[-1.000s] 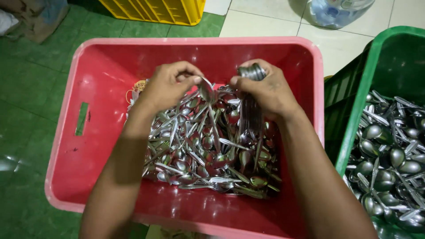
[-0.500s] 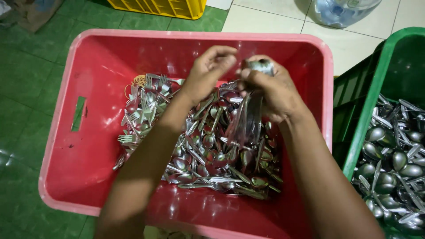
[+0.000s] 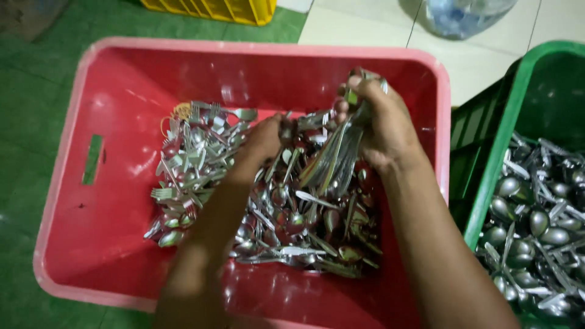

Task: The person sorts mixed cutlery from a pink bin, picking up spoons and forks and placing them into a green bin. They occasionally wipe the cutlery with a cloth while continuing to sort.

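Observation:
A red plastic crate point(image 3: 116, 91) on the floor holds a heap of loose steel spoons and forks point(image 3: 201, 164). My right hand point(image 3: 381, 122) is closed around a bunch of spoons point(image 3: 332, 161), gripped by the handles, hanging down over the heap. My left hand point(image 3: 265, 137) reaches down into the middle of the pile, its fingers among the cutlery; whether it grips a piece is hidden. A small orange rubber band point(image 3: 178, 111) lies at the far left edge of the heap.
A green crate point(image 3: 496, 152) with many spoons stands close on the right. A yellow crate point(image 3: 210, 9) and a clear water bottle point(image 3: 463, 15) sit beyond the red crate. The floor is green at left and pale tile at the back.
My left hand dropped from beside the right hand's bunch down into the pile. The right hand still holds the bunch of spoons, slightly higher and further right.

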